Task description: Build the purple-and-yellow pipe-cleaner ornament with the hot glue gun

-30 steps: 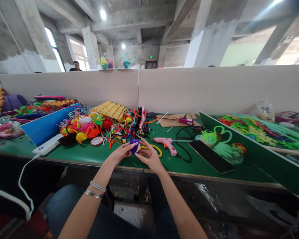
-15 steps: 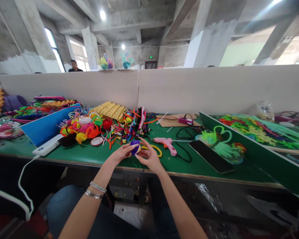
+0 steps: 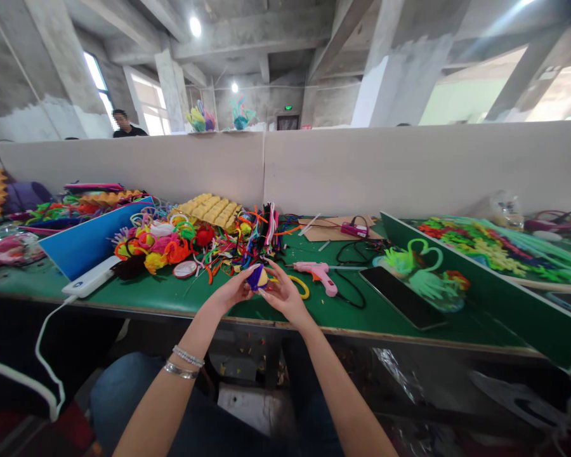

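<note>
Close above the table's front edge, between my hands, is a small rounded piece (image 3: 255, 278), purple with a pale yellow patch; its exact kind does not show. My left hand (image 3: 232, 293) grips its left side, fingers closed on it. From the right, my right hand (image 3: 286, 297) steadies it with thumb and fingertips, the fingers loosely curved. Just behind the right hand lies a yellow ring-shaped fuzzy stem (image 3: 304, 287), partly covered. A pink hot glue gun (image 3: 321, 276) rests farther right, a clear glue stick at its back.
Colourful fuzzy stems and chenille figures (image 3: 166, 244) are heaped at left beside a blue board (image 3: 95, 238) and white power strip (image 3: 91, 278). A black phone (image 3: 400, 297), green chenille swans (image 3: 428, 282) and a dark green board (image 3: 485, 292) stand right. A person (image 3: 127, 125) is behind the partition.
The purple piece has turned in my hands, so more of its pale yellow side shows. My right fingers have shifted slightly around it. The person behind the partition has moved left.
</note>
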Available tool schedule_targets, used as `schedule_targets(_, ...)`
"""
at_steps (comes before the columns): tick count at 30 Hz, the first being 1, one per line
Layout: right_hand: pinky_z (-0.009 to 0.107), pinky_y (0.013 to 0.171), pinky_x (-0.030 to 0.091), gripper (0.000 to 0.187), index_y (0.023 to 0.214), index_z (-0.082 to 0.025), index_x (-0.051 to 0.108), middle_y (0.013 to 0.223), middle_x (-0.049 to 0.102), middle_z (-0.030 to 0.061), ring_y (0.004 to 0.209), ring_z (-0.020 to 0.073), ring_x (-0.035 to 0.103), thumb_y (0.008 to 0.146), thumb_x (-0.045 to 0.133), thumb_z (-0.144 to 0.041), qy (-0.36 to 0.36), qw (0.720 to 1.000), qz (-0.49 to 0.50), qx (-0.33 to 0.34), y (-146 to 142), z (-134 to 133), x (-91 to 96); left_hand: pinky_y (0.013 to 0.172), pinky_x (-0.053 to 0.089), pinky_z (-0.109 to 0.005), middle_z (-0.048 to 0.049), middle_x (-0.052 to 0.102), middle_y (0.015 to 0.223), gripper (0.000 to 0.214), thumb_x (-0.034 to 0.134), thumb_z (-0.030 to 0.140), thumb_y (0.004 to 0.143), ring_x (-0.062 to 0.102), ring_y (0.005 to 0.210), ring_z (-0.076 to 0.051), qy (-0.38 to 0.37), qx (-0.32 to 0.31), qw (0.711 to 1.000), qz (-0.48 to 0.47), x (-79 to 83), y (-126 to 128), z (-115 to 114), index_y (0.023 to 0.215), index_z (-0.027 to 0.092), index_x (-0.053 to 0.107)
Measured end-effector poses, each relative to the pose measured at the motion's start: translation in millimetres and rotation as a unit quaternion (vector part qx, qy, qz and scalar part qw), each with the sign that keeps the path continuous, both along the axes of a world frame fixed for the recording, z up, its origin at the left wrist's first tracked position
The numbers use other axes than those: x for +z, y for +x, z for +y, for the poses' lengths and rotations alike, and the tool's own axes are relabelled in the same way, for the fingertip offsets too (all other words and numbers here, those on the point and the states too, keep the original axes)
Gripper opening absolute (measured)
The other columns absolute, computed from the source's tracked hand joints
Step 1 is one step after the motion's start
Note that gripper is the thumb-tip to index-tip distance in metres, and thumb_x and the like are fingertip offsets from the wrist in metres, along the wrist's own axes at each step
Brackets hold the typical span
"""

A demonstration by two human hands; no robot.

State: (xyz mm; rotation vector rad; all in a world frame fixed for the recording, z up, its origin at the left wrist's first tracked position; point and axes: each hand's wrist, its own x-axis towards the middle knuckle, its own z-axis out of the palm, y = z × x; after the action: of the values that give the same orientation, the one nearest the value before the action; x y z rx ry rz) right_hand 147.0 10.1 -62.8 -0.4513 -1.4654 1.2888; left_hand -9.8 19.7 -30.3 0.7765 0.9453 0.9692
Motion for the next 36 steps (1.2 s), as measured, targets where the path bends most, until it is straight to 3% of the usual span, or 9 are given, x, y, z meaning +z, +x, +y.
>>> schedule_targets(12, 0.031, 0.084, 0.050, 0.064, 0.128, -0.032, 0.042, 0.126, 0.047, 0.0053, 0.097, 0.0159, 0.056, 0.069, 0.069, -0.035, 0.001, 1.000, -0.009, -0.022, -1.1, 1.7, -2.1, 0.058, 0.038, -0.027, -0.0009, 0.058, 0.061, 0.034, 0.059, 0.043, 0.074, 0.050, 0.055, -0.011, 0.015, -0.025, 1.000, 0.008, -9.8, -4.5, 6.0, 0.093, 0.016, 0.064)
schedule_targets(24, 0.031, 0.082, 0.050, 0.063, 0.124, -0.031, 0.044, 0.126, 0.046, 0.0062, 0.092, 0.0144, 0.057, 0.067, 0.071, -0.033, 0.000, 0.999, 0.000, -0.035, -1.2, 2.2, -3.9, 0.054, 0.038, -0.028, -0.0019, 0.056, 0.057, 0.027, 0.065, 0.041, 0.068, 0.046, 0.052, -0.011, 0.012, -0.017, 1.000, 0.018, -12.8, -3.1, 7.0, 0.082, 0.018, 0.067)
schedule_targets(32, 0.029, 0.076, 0.052, 0.083, 0.133, -0.034, 0.030, 0.119, 0.049, 0.0067, 0.081, 0.0118, 0.059, 0.064, 0.074, -0.029, -0.015, 0.999, -0.018, -0.042, 2.9, -6.3, 5.7, 0.058, 0.041, -0.025, -0.0036, 0.063, 0.070, 0.032, 0.064, 0.039, 0.068, 0.054, 0.063, -0.012, 0.041, -0.046, 0.997, 0.041, -13.8, -5.1, 3.7, 0.088, 0.014, 0.066)
schedule_targets(36, 0.027, 0.074, 0.052, 0.084, 0.135, -0.033, 0.028, 0.118, 0.049, 0.0068, 0.082, 0.0118, 0.059, 0.064, 0.073, -0.029, -0.002, 0.997, -0.032, -0.065, 1.3, -8.8, 7.3, 0.060, 0.041, -0.025, -0.0050, 0.065, 0.078, 0.033, 0.064, 0.039, 0.068, 0.054, 0.066, -0.012, 0.052, -0.044, 0.997, 0.039, -14.6, -3.8, 3.3, 0.091, 0.015, 0.065)
